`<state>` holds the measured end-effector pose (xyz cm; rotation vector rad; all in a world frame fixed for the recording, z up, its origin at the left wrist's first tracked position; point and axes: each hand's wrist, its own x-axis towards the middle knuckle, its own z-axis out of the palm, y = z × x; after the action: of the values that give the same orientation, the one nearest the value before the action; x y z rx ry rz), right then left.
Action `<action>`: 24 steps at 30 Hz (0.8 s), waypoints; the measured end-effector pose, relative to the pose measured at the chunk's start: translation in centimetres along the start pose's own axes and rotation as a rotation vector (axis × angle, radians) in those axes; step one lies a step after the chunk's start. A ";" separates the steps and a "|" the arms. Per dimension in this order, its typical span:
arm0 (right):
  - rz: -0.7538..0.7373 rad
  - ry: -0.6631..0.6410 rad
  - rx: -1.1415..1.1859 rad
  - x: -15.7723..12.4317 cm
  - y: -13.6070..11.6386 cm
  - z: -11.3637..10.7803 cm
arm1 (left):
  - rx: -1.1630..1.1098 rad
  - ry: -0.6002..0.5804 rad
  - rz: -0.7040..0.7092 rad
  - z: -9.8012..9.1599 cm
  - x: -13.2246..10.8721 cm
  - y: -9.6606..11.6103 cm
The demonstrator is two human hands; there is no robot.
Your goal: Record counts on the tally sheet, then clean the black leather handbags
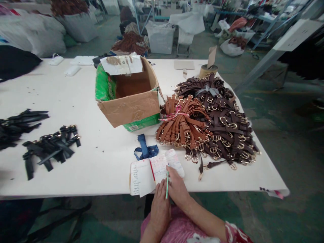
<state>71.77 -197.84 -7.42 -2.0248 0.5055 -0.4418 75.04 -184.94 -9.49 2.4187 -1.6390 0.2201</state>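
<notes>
A notebook (143,179) lies spread at the table's front edge, its pages marked with handwriting. My right hand (176,185) rests on the right-hand page, fingers closed around a slim light-green pen (167,189). My left hand (160,200) lies flat over the notebook's lower edge with its fingers stretched out, close beside the pen. A thin red pen-like stick (152,170) lies along the middle of the notebook. Just behind the notebook is a crumpled dark-blue fabric strip (145,148).
An open cardboard box (134,108) stands behind the notebook. Tied brown straps (181,125) and dark-brown buckled straps (227,135) are heaped to the right. Black straps (54,148) lie left on the white table (101,175). A tape roll (209,70) stands at the back, near a slanting metal post (265,64).
</notes>
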 end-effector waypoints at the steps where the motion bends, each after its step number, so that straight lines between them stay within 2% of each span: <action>1: 0.046 0.020 -0.010 0.2 0.4 0.1 | -0.001 -0.018 -0.028 0.0 0.1 0.3; 4: 0.058 -0.001 -0.012 1.1 1.0 0.4 | -0.044 -0.031 -0.081 0.0 -0.2 1.0; 6: -0.033 -0.074 -0.013 1.9 0.8 0.9 | -0.135 0.039 -0.128 0.1 -0.9 1.4; 8: -0.139 -0.152 -0.024 2.8 0.2 1.4 | -0.315 0.124 -0.279 0.0 -1.9 1.7; 9: -0.181 -0.183 -0.034 3.2 -0.1 1.6 | -0.459 0.162 -0.419 -0.1 -2.5 1.8; 13: -0.227 -0.222 -0.076 4.0 -0.5 1.7 | -1.234 0.335 -1.184 -1.1 -3.3 1.8; 15: -0.205 -0.210 -0.080 3.9 -0.3 1.5 | -1.533 0.447 -1.371 -1.8 -2.9 1.4; 17: -0.186 -0.201 -0.072 3.6 -0.1 1.5 | -1.687 0.539 -1.388 -2.4 -2.3 1.0; 19: -0.180 -0.198 -0.057 3.4 0.0 1.6 | -1.607 0.542 -1.328 -2.7 -1.8 0.5; 21: -0.181 -0.192 -0.038 3.4 -0.1 1.9 | -1.217 0.486 -1.165 -2.7 -1.6 -0.1; 22: -0.183 -0.187 -0.028 3.5 -0.2 2.1 | -0.948 0.449 -1.027 -2.5 -1.6 -0.4; 24: -0.187 -0.175 0.000 4.0 -0.5 2.1 | -0.453 0.360 -0.650 -2.1 -1.4 -1.1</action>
<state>76.27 -198.13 -7.52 -2.0965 0.2104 -0.3721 75.50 -182.74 -7.87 2.2380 -0.6185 0.1413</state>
